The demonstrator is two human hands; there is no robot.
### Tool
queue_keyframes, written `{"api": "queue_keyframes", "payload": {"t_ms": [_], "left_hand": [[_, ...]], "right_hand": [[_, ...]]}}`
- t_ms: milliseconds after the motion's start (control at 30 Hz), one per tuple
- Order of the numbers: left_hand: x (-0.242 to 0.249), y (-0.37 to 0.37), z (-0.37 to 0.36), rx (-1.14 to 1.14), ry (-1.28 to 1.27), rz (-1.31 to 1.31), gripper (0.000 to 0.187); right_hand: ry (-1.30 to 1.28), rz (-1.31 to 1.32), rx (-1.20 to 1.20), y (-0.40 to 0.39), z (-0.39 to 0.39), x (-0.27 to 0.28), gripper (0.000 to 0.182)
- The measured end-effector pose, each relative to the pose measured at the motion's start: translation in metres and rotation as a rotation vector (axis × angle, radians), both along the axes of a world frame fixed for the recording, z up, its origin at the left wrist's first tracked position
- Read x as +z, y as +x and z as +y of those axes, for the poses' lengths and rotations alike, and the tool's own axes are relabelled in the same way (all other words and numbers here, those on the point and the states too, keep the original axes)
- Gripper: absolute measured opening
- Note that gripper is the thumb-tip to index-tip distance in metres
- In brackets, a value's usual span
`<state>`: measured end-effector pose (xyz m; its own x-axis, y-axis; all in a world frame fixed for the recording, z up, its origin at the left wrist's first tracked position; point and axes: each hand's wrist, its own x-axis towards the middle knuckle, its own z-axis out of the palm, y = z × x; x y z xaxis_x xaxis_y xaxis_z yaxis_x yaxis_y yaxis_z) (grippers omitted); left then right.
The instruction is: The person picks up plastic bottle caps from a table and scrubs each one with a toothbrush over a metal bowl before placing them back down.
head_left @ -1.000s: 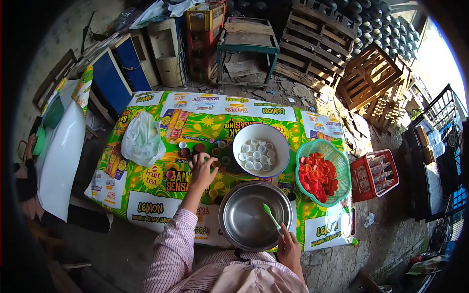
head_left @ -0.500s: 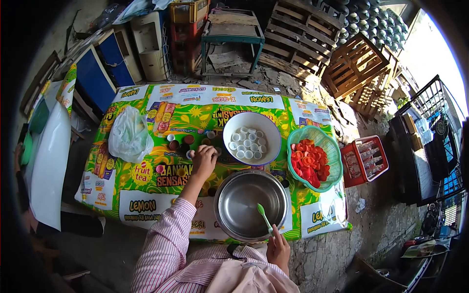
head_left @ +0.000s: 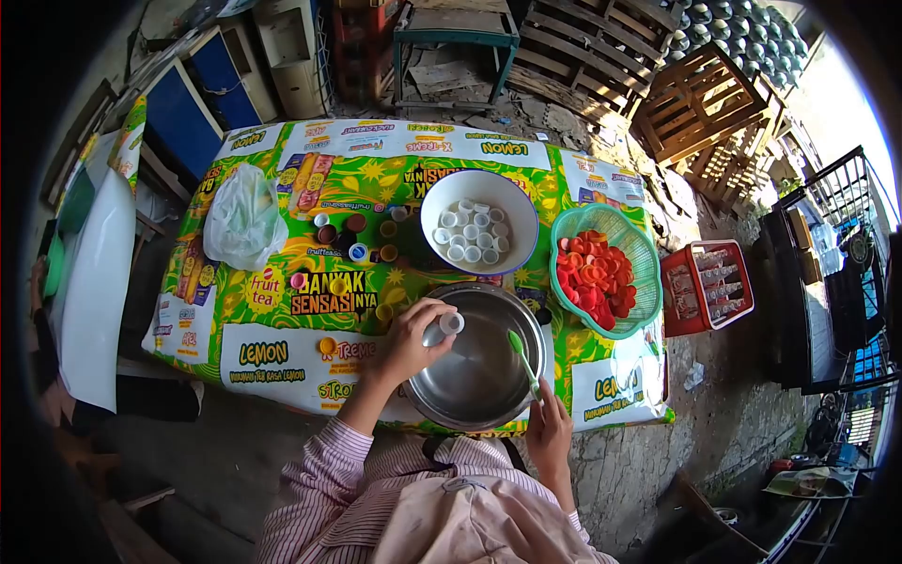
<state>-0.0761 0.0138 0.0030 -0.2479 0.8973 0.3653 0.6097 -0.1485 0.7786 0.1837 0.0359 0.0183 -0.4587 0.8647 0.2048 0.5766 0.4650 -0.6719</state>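
My left hand (head_left: 410, 338) pinches a white bottle cap (head_left: 452, 323) over the left rim of a steel basin (head_left: 449, 383). Between the fingers of my right hand (head_left: 549, 425) is a green-headed toothbrush (head_left: 522, 357), its bristle end above the basin's right side. Beyond the basin stands a white enamel bowl (head_left: 434, 193) with white caps (head_left: 473, 231) in it. To its left, loose caps lie on the cloth, among them a brown cap (head_left: 355, 223), a blue-and-white cap (head_left: 358, 251), a pink cap (head_left: 299, 280) and a yellow cap (head_left: 326, 345).
A green plastic basket (head_left: 631, 219) of red caps (head_left: 596, 277) stands at the table's right. A plastic bag (head_left: 244, 221) lies at the left. On the floor is a red crate (head_left: 686, 291) holding bottles. Wooden pallets (head_left: 583, 66) and a small table (head_left: 456, 38) stand behind.
My left hand has come from the loose caps to the basin, now with a white cap in its fingers. The toothbrush is more upright in my right hand. The view has shifted slightly.
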Motion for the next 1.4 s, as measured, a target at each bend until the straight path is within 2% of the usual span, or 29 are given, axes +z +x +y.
{"api": "queue_keyframes", "payload": {"t_ms": [133, 200, 233, 300, 333, 433, 633, 733, 833, 900, 967, 1033, 1100, 1167, 1233, 1300, 1333, 1400], "left_hand": [[-0.036, 0.028, 0.008, -0.080, -0.143, 0.015, 0.035], [-0.047, 0.036, 0.014, -0.164, -0.314, -0.242, 0.035], [-0.048, 0.039, 0.016, -0.164, -0.314, -0.239, 0.035], [-0.048, 0.044, 0.020, -0.125, -0.263, 0.116, 0.035], [-0.048, 0.044, 0.023, -0.132, -0.345, 0.139, 0.034], [-0.055, 0.044, 0.028, -0.131, -0.380, 0.244, 0.036], [-0.058, 0.047, 0.029, -0.112, -0.399, 0.280, 0.034], [-0.059, 0.046, 0.027, -0.045, -0.319, 0.367, 0.036], [-0.053, 0.046, 0.024, -0.002, -0.367, 0.336, 0.038], [-0.047, 0.046, 0.023, 0.017, -0.285, 0.357, 0.035], [-0.046, 0.045, 0.023, 0.043, -0.331, 0.035, 0.031], [-0.042, 0.046, 0.018, 0.032, -0.303, -0.007, 0.030], [-0.037, 0.050, 0.013, 0.025, -0.272, -0.054, 0.029], [-0.032, 0.053, 0.008, 0.045, -0.137, -0.051, 0.030], [-0.028, 0.057, 0.004, 0.051, -0.121, -0.084, 0.031], [-0.025, 0.059, 0.000, 0.052, -0.123, -0.172, 0.036], [-0.026, 0.061, -0.003, 0.050, -0.147, -0.243, 0.048], [-0.030, 0.060, -0.004, 0.049, -0.132, -0.283, 0.053]], "right_hand": [[-0.025, 0.010, 0.014, 0.008, 0.009, -0.004, 0.041], [-0.012, 0.035, 0.030, 0.011, 0.011, -0.005, 0.041], [-0.026, 0.024, 0.033, 0.012, 0.012, -0.003, 0.041], [-0.044, 0.014, 0.028, 0.015, 0.012, -0.004, 0.040], [-0.017, 0.028, 0.027, 0.016, 0.012, -0.005, 0.040], [-0.002, 0.057, 0.018, 0.022, 0.011, -0.007, 0.040], [0.058, 0.142, -0.006, 0.038, 0.018, -0.013, 0.042], [0.011, 0.109, 0.001, 0.043, 0.020, -0.011, 0.042], [-0.027, 0.099, 0.014, 0.044, 0.021, -0.009, 0.041], [-0.037, 0.115, 0.037, 0.041, 0.023, -0.011, 0.043], [-0.052, 0.100, 0.046, 0.037, 0.026, -0.014, 0.044], [-0.077, 0.077, 0.047, 0.034, 0.026, -0.018, 0.045], [-0.119, -0.052, 0.091, 0.030, 0.027, -0.021, 0.046], [-0.117, 0.004, 0.154, 0.025, 0.027, -0.016, 0.047], [-0.160, -0.053, 0.241, 0.020, 0.025, -0.008, 0.048], [-0.165, -0.047, 0.274, 0.018, 0.025, -0.011, 0.049], [-0.153, -0.037, 0.296, 0.017, 0.026, -0.015, 0.049], [-0.163, -0.086, 0.292, 0.014, 0.028, -0.010, 0.048]]}}
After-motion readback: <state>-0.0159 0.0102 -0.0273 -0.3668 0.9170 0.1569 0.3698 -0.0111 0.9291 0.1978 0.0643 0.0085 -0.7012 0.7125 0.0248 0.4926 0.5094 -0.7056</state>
